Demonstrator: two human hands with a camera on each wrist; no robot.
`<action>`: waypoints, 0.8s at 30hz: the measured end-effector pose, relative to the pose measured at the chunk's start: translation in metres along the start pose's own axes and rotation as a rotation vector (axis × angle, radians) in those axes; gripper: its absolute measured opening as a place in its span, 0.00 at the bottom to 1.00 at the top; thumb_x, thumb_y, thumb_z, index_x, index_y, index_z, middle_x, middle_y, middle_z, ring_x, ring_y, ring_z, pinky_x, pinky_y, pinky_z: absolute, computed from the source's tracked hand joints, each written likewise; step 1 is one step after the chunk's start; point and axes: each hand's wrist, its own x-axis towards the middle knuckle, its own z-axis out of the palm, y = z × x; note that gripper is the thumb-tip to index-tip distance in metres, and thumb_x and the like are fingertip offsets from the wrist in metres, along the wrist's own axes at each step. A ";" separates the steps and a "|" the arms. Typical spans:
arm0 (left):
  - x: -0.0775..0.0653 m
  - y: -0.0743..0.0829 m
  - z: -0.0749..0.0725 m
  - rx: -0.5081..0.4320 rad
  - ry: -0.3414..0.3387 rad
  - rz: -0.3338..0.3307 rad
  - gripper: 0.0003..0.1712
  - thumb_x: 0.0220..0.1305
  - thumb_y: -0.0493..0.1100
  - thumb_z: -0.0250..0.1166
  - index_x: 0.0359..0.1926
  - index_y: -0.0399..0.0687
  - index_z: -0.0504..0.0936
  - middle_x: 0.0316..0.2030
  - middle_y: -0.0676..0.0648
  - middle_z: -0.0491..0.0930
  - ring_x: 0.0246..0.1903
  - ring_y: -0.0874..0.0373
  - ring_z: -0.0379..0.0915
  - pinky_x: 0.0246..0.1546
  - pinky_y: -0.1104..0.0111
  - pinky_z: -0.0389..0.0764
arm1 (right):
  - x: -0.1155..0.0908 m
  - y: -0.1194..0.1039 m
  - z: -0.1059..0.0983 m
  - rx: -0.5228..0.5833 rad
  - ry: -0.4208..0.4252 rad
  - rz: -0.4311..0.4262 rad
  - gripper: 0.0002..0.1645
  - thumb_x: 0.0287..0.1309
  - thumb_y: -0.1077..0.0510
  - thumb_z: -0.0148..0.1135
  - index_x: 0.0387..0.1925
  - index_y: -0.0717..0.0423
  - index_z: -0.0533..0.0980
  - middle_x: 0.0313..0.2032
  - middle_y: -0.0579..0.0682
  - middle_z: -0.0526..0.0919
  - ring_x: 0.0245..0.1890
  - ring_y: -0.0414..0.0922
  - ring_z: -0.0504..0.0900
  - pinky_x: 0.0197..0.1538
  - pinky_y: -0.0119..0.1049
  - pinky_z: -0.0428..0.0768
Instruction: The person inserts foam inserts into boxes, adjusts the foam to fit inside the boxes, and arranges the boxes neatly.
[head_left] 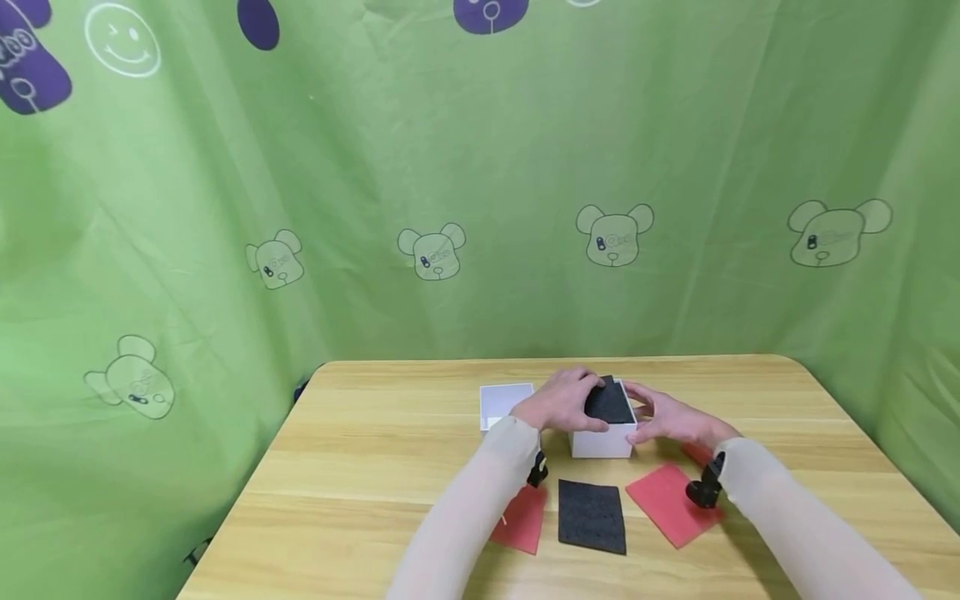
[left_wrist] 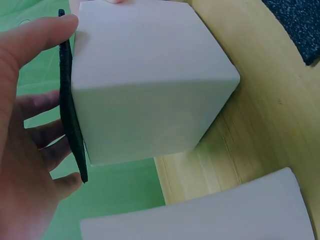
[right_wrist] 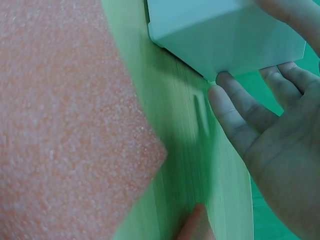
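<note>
A white box (head_left: 602,442) stands on the table with a black foam sheet (head_left: 609,403) lying over its top opening. My left hand (head_left: 562,402) grips that sheet from the left. In the left wrist view the thumb is at one edge of the sheet (left_wrist: 70,100), right by the box's rim, and the other fingers lie along its outer face. My right hand (head_left: 672,419) holds the box by its right side, thumb toward the front. From the right wrist, the fingertips (right_wrist: 225,82) are against the box's wall (right_wrist: 225,45).
Left of the box sits a second white open box or lid (head_left: 504,400). Nearer to me lie a flat black foam sheet (head_left: 591,517), a red sheet (head_left: 525,521) under the left forearm and another red sheet (head_left: 675,504) by the right wrist. A green curtain (head_left: 480,308) hangs behind the table.
</note>
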 end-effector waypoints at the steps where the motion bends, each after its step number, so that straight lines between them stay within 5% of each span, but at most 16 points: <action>1: 0.001 0.000 0.000 -0.006 -0.001 0.001 0.41 0.52 0.65 0.65 0.64 0.55 0.68 0.61 0.52 0.67 0.58 0.59 0.63 0.58 0.72 0.63 | 0.000 0.000 0.000 -0.002 0.001 0.004 0.62 0.48 0.61 0.72 0.72 0.65 0.39 0.70 0.68 0.43 0.63 0.68 0.58 0.61 0.56 0.65; 13: 0.012 0.001 0.009 -0.062 -0.024 0.018 0.39 0.55 0.65 0.64 0.64 0.57 0.69 0.63 0.51 0.65 0.60 0.59 0.60 0.61 0.71 0.60 | 0.002 0.005 -0.002 0.017 -0.003 0.007 0.63 0.48 0.61 0.72 0.72 0.64 0.39 0.71 0.66 0.43 0.64 0.67 0.58 0.60 0.51 0.68; 24: 0.008 0.001 0.010 -0.036 -0.048 0.042 0.37 0.60 0.67 0.58 0.66 0.58 0.67 0.68 0.51 0.59 0.66 0.58 0.54 0.67 0.68 0.50 | 0.000 0.001 -0.001 0.034 0.005 0.033 0.62 0.47 0.62 0.73 0.73 0.63 0.40 0.70 0.67 0.46 0.64 0.66 0.58 0.60 0.51 0.67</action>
